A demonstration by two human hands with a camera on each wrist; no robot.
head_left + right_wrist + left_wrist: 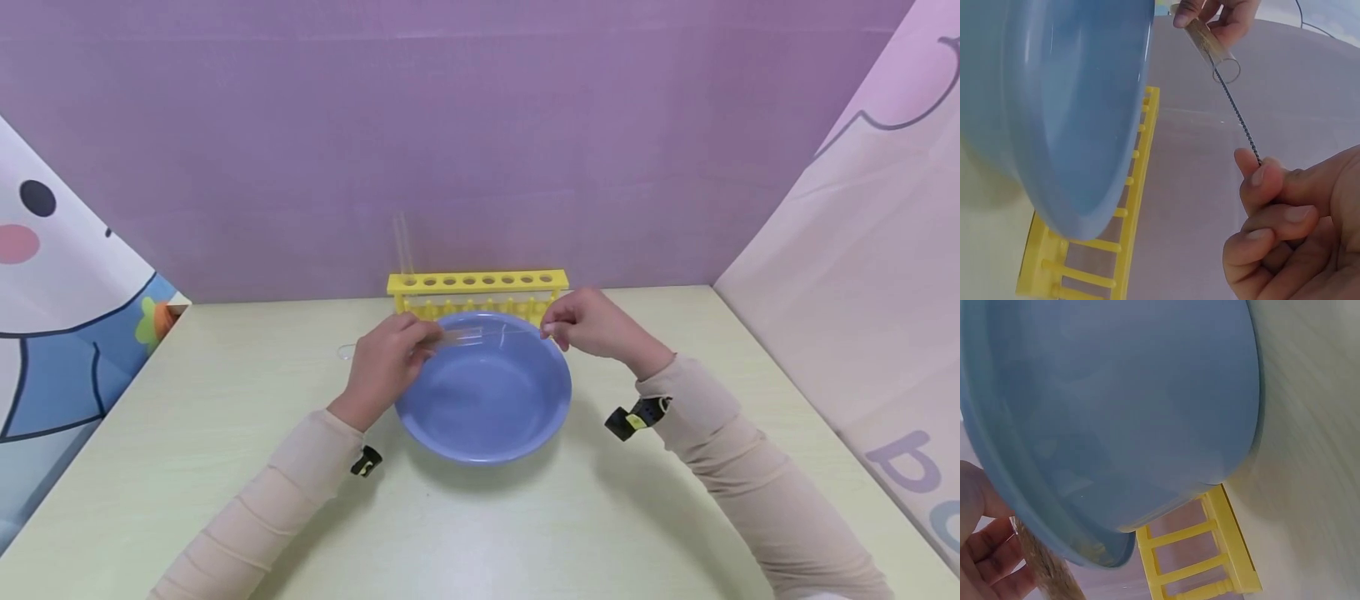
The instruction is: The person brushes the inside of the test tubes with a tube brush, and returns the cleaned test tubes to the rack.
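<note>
My left hand grips a clear glass test tube above the back left rim of the blue basin. Inside the tube sit the tan bristles of a test tube brush, also seen as bristles in the left wrist view. Its twisted wire handle comes out of the tube's open mouth. Between thumb and forefinger, my right hand pinches the end of that wire, just past the basin's back right rim. In the right wrist view the right hand's other fingers are curled.
Behind the basin stands a yellow test tube rack, one clear tube upright in its left end. A small clear rounded outline shows left of my left hand. Purple cloth hangs behind the pale table.
</note>
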